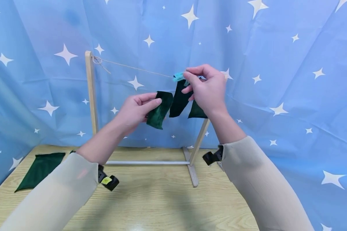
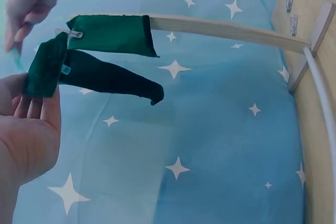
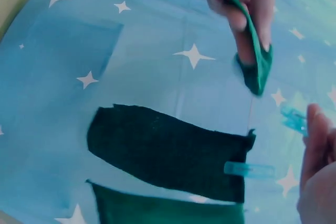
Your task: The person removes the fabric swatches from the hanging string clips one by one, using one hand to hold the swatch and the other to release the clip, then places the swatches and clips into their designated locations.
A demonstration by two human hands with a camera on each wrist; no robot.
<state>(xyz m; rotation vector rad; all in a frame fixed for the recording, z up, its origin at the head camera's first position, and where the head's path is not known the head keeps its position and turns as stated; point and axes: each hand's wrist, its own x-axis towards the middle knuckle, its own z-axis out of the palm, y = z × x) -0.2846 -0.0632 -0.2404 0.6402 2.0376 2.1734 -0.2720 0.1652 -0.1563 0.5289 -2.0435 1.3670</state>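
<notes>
My left hand (image 1: 132,112) pinches a small dark green cloth (image 1: 160,112) between thumb and fingers, close to the string. In my right hand (image 1: 210,89), thumb and index finger grip a teal clothespin (image 1: 178,76) at string height. Just right of the held cloth, a darker green cloth (image 1: 178,100) hangs down, with a translucent teal clothespin (image 3: 249,170) on its top edge in the right wrist view. Behind it hangs another green cloth (image 2: 113,35) with a pale clothespin (image 2: 71,33), seen in the left wrist view.
A thin string (image 1: 136,68) is tied to the left wooden post (image 1: 91,93). The right post (image 1: 200,138) stands on a wooden foot (image 1: 192,173), joined by a white bar (image 1: 147,163). Another green cloth (image 1: 40,170) lies on the table's left side. Clothespins (image 2: 290,2) lie at the right.
</notes>
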